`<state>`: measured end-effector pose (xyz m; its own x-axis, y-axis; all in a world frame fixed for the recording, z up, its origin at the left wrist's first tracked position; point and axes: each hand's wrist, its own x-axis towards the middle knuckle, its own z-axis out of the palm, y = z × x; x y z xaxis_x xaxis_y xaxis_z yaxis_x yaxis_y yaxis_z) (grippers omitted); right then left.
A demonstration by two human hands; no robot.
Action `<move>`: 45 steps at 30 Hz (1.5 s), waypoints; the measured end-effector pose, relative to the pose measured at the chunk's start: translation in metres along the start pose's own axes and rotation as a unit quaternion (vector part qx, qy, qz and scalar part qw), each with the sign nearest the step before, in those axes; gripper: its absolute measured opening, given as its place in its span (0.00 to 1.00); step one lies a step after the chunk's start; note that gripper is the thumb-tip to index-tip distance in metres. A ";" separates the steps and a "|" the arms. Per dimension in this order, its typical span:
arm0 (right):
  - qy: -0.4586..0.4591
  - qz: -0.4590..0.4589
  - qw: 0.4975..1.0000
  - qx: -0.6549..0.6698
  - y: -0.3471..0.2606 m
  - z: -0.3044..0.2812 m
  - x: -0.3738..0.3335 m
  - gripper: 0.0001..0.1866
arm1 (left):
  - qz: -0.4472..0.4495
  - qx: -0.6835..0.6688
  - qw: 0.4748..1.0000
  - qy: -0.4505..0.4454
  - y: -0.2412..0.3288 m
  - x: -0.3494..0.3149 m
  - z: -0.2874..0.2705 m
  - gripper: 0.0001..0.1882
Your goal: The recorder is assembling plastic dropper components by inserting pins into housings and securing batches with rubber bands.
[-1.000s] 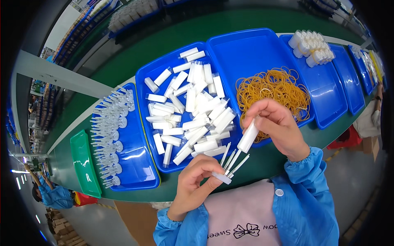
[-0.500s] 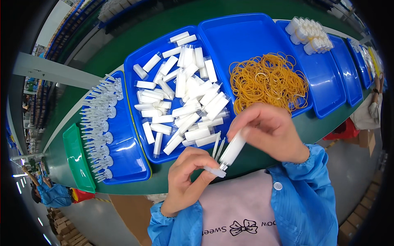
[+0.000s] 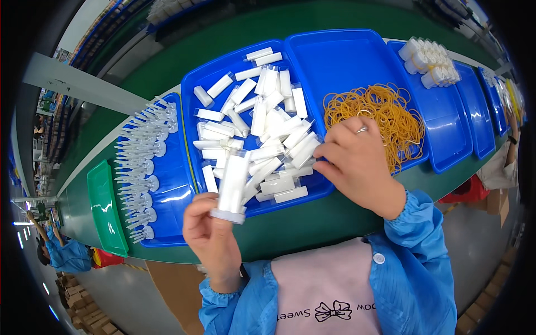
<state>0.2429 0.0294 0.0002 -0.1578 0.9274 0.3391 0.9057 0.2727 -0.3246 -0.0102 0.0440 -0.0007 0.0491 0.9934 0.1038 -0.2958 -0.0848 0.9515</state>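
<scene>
My left hand (image 3: 212,240) grips a white cylinder in a clear sleeve (image 3: 234,176) by the round, translucent base at its lower end. It stands nearly upright, tilted a little right at the top. My right hand (image 3: 360,164) hovers at the border between two blue trays, its thumb and index fingertip slightly apart and nothing visible between them. Beside those fingertips lie several loose white cylinders in clear sleeves (image 3: 298,131), heaped in the blue tray (image 3: 190,84). Amber rubber bands (image 3: 399,123) are piled just beyond my right hand, which hides part of them.
Clear plastic pieces with stems and round bases (image 3: 148,167) line a blue tray at left, beside a green tray (image 3: 106,206). A rubber-banded bundle of white cylinders (image 3: 430,61) sits in a tray at right. Other people (image 3: 64,254) are at the far sides.
My left hand has moved left and raised the white cylinder with its base. My right hand has let go of the cylinder and shifted to the tray border.
</scene>
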 end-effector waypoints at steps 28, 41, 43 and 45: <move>-0.047 0.222 0.740 0.633 0.005 -0.016 0.012 0.10 | 0.076 0.150 0.951 -0.260 0.008 -0.008 0.013 0.08; -0.100 0.174 0.774 0.600 -0.005 -0.020 0.010 0.10 | 0.065 0.178 0.932 -0.308 0.013 -0.004 0.012 0.11; -0.102 0.132 0.791 0.589 -0.015 -0.020 0.007 0.09 | 0.049 0.194 0.934 -0.295 0.015 -0.008 0.014 0.11; -0.106 0.121 0.796 0.583 -0.022 -0.018 0.003 0.09 | 0.084 0.193 0.960 -0.182 0.013 -0.012 0.028 0.11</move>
<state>0.2292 0.0217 0.0250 -0.2095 0.9775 0.0253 -0.0426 0.0167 -0.9990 0.0120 0.0288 0.0182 0.3830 0.8760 0.2932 0.0432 -0.3340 0.9416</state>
